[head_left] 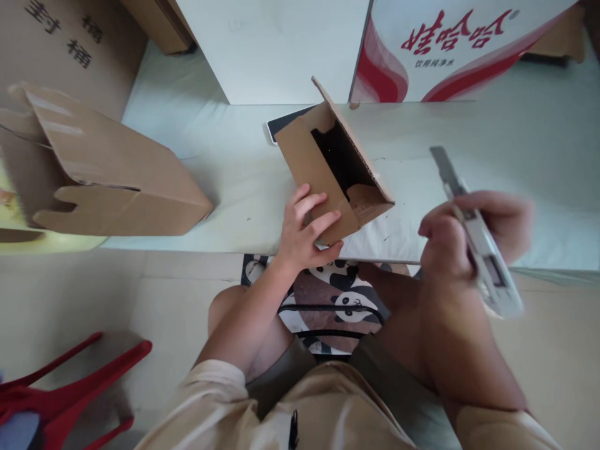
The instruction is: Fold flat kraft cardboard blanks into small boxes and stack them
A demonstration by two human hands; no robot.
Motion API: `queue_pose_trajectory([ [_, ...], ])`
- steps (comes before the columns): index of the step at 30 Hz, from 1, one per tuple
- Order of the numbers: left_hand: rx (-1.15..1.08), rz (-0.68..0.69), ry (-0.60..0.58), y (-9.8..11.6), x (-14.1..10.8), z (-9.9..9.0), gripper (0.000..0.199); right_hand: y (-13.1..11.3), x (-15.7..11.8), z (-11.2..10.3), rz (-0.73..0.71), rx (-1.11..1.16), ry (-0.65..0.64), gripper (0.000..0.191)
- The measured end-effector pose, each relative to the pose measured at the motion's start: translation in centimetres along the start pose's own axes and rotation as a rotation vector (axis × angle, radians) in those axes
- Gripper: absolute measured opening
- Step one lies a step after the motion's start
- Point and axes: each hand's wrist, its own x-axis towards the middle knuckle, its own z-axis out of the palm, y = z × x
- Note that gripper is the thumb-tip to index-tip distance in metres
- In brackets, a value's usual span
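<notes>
A small cardboard box (304,165) stands tilted at the table's front edge, its top partly open and its inside dark. My left hand (307,228) grips its near lower corner, fingers spread over the side. Off to the right and above the table edge, my right hand (464,234) is closed around a utility knife (487,262). The knife's blade sticks out toward the far side, apart from the box. Slight blur covers the right hand. Behind the box, a dark flat device with a white rim (281,124) shows in part.
An open cardboard box (126,156) stands on the table (244,206) at left. At the back are a white carton (285,50) and a red-and-white printed carton (450,56). A red stool (60,400) is on the floor at lower left. A panda-patterned mat (337,281) lies below.
</notes>
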Motion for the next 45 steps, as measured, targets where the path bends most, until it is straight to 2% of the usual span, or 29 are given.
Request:
queue_pose_trajectory([
  [1, 0.012, -0.023, -0.021, -0.2, -0.2, -0.1, 0.051, 0.6, 0.2, 0.4, 0.034, -0.007, 0.075, 0.016],
  [2, 0.017, -0.043, -0.037, -0.4, -0.2, -0.2, 0.053, 1.3, 0.3, 0.8, 0.074, -0.02, 0.095, 0.021],
  [6, 0.003, -0.037, -0.008, -0.8, 0.2, -0.8, 0.056, 3.4, 0.4, 2.0, 0.236, 0.011, -0.136, 0.032],
  [10, 0.039, -0.037, 0.034, -1.6, 0.6, -2.0, 0.051, 5.1, 0.1, 2.4, 0.257, -0.07, -0.209, 0.042],
  [13, -0.028, -0.169, 0.058, -3.0, 0.0, -3.2, 0.053, 6.2, 0.0, 2.8, 0.262, -0.16, -0.32, 0.062],
  [15, -0.133, -0.285, 0.141, -4.2, -0.7, -3.8, 0.057, 6.7, 0.0, 3.2, 0.289, -0.112, -0.376, 0.069],
  [19, -0.251, -0.456, 0.327, -5.8, -1.5, -4.3, 0.064, 6.3, -0.2, 4.3, 0.318, 0.014, -0.401, 0.064],
  [24, -0.208, -0.611, 0.411, -7.1, -1.3, -5.9, 0.069, 5.7, -0.5, 4.6, 0.31, -0.088, -0.404, 0.059],
  [27, -0.299, -0.84, 0.449, -7.6, -0.4, -7.5, 0.071, 5.9, -0.6, 4.4, 0.301, -0.15, -0.397, 0.055],
  [29, -0.434, -1.031, 0.44, -7.6, 0.3, -8.4, 0.07, 6.0, -0.8, 4.2, 0.289, -0.155, -0.4, 0.054],
  [31, -0.541, -1.155, 0.41, -7.3, 1.0, -8.9, 0.063, 6.1, -0.9, 4.1, 0.272, -0.161, -0.407, 0.055],
  [34, -0.652, -1.219, 0.344, -6.9, 1.6, -9.0, 0.053, 6.2, -1.2, 4.1, 0.257, -0.188, -0.422, 0.055],
  [37, -0.769, -1.301, 0.319, -6.8, 1.5, -8.7, 0.041, 6.9, -1.2, 4.3, 0.217, -0.312, -0.442, 0.059],
  [40, -0.835, -1.367, 0.399, -6.8, 1.2, -8.1, 0.031, 7.8, -1.1, 4.2, 0.151, -0.491, -0.45, 0.065],
  [45, -0.79, -1.347, 0.524, -6.5, 1.2, -7.5, 0.031, 7.9, -1.2, 4.1, 0.153, -0.637, -0.502, 0.067],
])
